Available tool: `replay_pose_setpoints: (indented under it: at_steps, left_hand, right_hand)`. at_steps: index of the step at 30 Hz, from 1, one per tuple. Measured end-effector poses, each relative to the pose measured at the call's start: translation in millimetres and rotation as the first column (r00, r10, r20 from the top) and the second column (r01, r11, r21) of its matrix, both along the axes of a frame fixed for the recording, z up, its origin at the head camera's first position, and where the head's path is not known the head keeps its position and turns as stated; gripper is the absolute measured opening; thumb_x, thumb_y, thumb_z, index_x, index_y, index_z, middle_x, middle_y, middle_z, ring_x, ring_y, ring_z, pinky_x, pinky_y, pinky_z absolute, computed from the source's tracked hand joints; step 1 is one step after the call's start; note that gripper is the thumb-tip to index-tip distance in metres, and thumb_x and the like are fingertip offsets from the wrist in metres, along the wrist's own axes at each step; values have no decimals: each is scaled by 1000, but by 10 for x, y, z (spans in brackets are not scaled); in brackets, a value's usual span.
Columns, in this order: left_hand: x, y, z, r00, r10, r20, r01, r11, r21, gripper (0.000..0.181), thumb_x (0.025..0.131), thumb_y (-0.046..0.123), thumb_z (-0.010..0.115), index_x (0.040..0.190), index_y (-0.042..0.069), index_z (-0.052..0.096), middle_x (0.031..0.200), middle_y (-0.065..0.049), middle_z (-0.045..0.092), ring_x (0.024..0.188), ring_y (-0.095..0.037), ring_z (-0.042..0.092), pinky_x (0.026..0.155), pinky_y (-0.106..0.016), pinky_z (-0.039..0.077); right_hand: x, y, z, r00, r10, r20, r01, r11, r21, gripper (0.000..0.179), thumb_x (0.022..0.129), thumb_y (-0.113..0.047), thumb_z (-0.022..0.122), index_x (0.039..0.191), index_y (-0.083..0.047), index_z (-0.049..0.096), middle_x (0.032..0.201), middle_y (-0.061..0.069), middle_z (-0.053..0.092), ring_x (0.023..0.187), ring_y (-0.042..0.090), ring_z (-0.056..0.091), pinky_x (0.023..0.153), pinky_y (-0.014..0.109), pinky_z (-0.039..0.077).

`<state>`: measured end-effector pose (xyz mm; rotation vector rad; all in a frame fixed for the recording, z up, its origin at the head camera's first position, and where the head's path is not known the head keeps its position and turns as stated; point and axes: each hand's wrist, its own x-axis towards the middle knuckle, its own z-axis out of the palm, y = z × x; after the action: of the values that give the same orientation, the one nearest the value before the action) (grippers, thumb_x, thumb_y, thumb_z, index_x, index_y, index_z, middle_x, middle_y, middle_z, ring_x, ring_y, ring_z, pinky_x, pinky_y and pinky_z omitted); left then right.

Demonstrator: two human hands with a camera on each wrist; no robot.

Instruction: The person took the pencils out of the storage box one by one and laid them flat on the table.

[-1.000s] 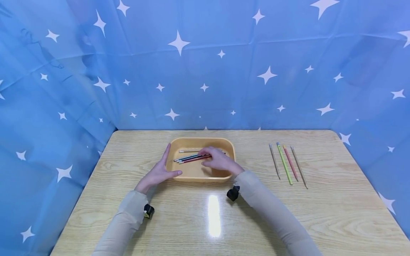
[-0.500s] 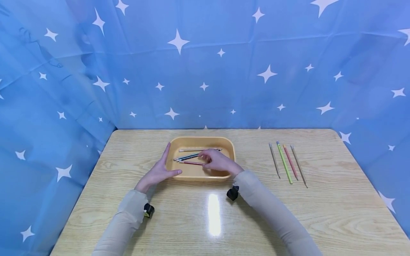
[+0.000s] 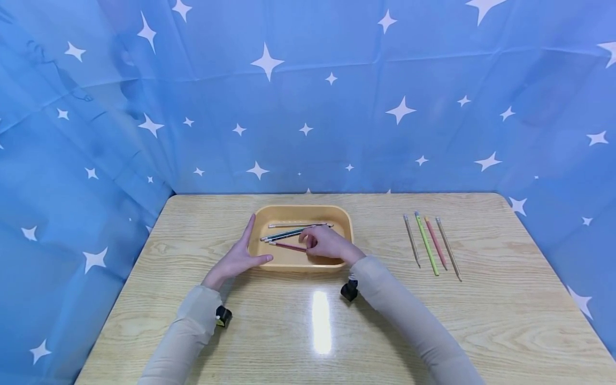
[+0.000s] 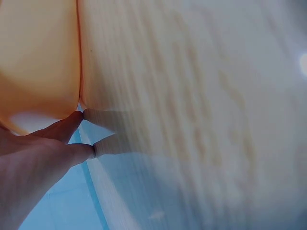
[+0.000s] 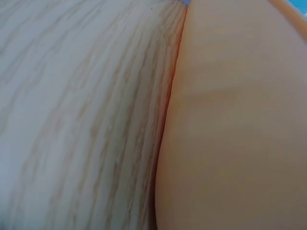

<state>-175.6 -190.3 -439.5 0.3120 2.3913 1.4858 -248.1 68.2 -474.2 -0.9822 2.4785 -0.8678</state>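
A yellow-orange plastic tray (image 3: 308, 267) lies near the back of the table with several pencils in it. My left hand (image 3: 236, 262) rests at the tray's left end, thumb and fingers spread straight along its side; the left wrist view shows the fingers (image 4: 72, 127) beside the tray wall (image 4: 38, 57). Reaching over the front rim, my right hand (image 3: 329, 243) pinches a dark red pencil (image 3: 287, 246) by its right part, which the fingers hide. Blue and black pencils (image 3: 284, 235) lie just behind it, with a gold pencil (image 3: 291, 225) farther back. Only the tray's outside shows in the right wrist view.
Right of the tray, a gold pencil (image 3: 411, 240), a green pencil (image 3: 426, 243), a pink-red pencil (image 3: 436, 244) and another gold pencil (image 3: 448, 248) lie side by side on the wooden table (image 3: 505, 321). A blue star-patterned curtain (image 3: 337, 107) stands behind.
My right fingers have drawn the dark red pencil forward, apart from the blue and black ones they lay across before. The left hand stays at the tray's end.
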Motion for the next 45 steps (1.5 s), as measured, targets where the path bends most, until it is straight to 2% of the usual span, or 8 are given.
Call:
replay_pose_setpoints:
  at_steps: [10,19,23,27,29,32,37,45]
  left_hand:
    - [5,0,-5,1000,-4,-11,4,1000,8,108,87,16,74,154,10,-11,158,-20,-6,141,-45,3,110,-62,11]
    - [7,4,8,1000,-10,-28,11,1000,11,108,86,14,73,154,6,-10,158,-21,-6,140,-47,5,109,-63,12]
    - [-55,-27,-135,999,-5,-33,5,1000,9,109,86,15,73,154,9,-11,158,-20,-7,140,-48,5,109,-63,12]
    - [-138,-73,-340,999,4,-40,-4,1000,1,111,86,20,75,155,18,-12,160,-15,-7,141,-45,5,109,-63,12]
    - [-156,-85,-379,999,7,-38,-7,1000,-2,113,85,23,76,155,22,-12,160,-12,-7,142,-44,6,109,-62,13]
    - [-164,-95,-397,999,4,-38,-4,1000,3,114,83,27,77,155,24,-12,160,-11,-7,142,-42,6,110,-61,12]
    - [-155,-107,-387,999,5,-35,-5,1000,9,116,83,29,78,155,26,-12,160,-11,-6,142,-43,6,109,-62,13]
    - [-128,-119,-374,1000,1,-20,-1,1000,26,116,83,31,78,154,23,-14,160,-8,-10,142,-42,3,109,-62,12]
  right_hand:
    - [-7,32,11,991,45,123,-33,995,-99,24,81,5,64,103,-2,69,71,-4,63,66,8,57,64,22,47]
    - [20,58,63,981,13,196,8,994,-106,30,82,2,64,112,-3,68,87,2,67,79,11,60,73,27,49]
    - [23,59,65,978,-6,207,33,991,-129,31,84,1,63,114,-2,67,93,4,66,84,13,60,76,27,49]
    - [28,66,85,971,-59,232,103,978,-184,31,84,1,62,115,-2,66,93,7,65,81,18,61,70,29,52]
    - [34,71,104,969,-99,224,144,970,-194,30,85,0,62,114,-2,67,92,7,65,79,18,60,68,28,51]
    - [40,77,143,963,-146,225,196,956,-219,30,85,-2,62,114,-2,67,92,7,65,80,16,59,68,26,50]
    - [66,97,236,940,-153,305,242,929,-279,31,86,1,64,117,4,65,95,16,66,79,17,60,65,27,51]
    - [99,217,351,951,-117,287,215,916,-339,34,85,6,63,119,9,62,99,25,66,81,17,61,68,25,49]
